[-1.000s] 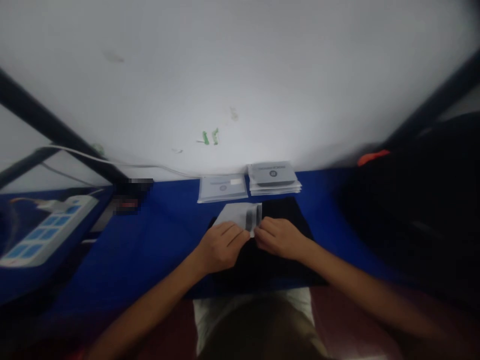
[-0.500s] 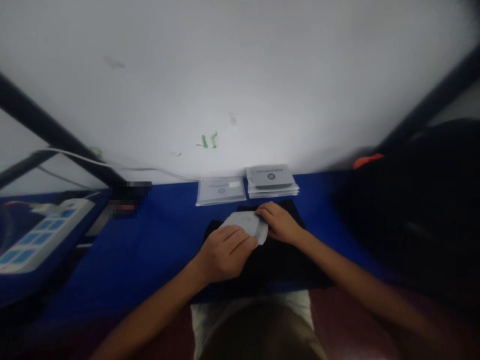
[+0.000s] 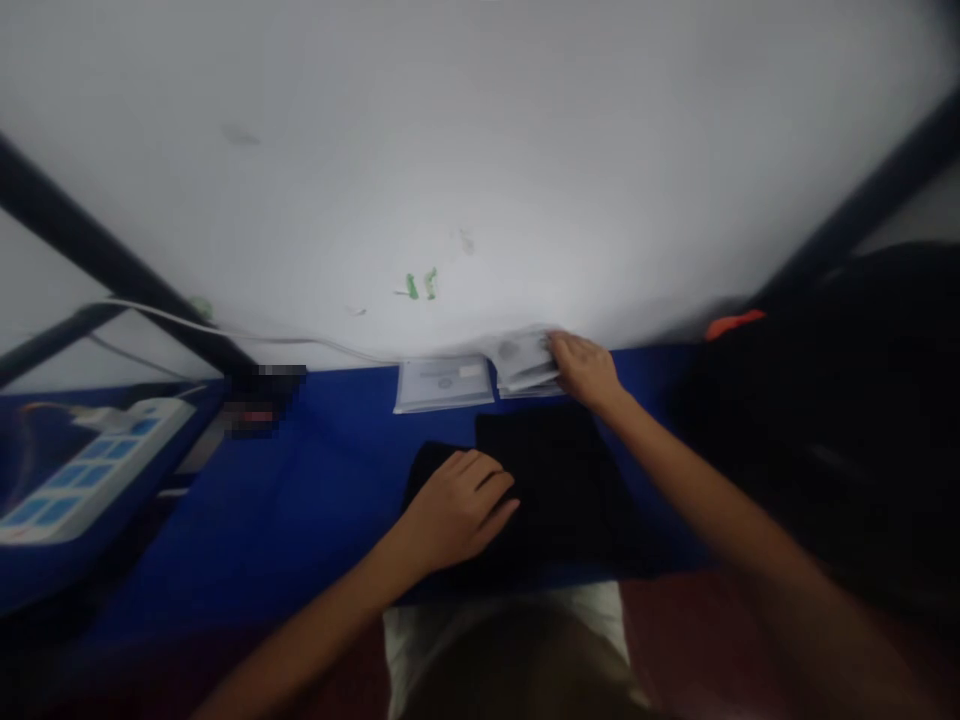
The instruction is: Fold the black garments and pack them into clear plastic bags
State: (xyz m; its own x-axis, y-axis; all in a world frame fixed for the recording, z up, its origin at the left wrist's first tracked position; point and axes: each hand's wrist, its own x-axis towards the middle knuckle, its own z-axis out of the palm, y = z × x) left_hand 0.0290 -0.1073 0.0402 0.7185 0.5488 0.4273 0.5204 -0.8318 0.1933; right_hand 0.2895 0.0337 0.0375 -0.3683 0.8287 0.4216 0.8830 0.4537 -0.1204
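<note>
My right hand point(image 3: 585, 370) grips the right edge of a flat pale packet point(image 3: 517, 352) with a round printed mark, blurred by motion. It is at the stack of similar packets point(image 3: 529, 391), against the wall; whether it rests on them I cannot tell. My left hand point(image 3: 461, 510) lies with fingers stretched out and apart on the left part of a folded black cloth point(image 3: 555, 480), holding nothing. Just left of the stack, another flat packet point(image 3: 444, 385) with a printed mark lies on the blue table surface point(image 3: 322, 480).
A white power strip with blue sockets point(image 3: 94, 470) lies at the left, and a white cable point(image 3: 300, 338) runs along the wall. Dark frame bars point(image 3: 127, 255) slant at both sides. A large black object point(image 3: 840, 420) fills the right, near an orange item point(image 3: 735, 324).
My right hand has moved forward from the black cloth to the stack with the packet. My left hand has let go of that packet and now lies on the cloth.
</note>
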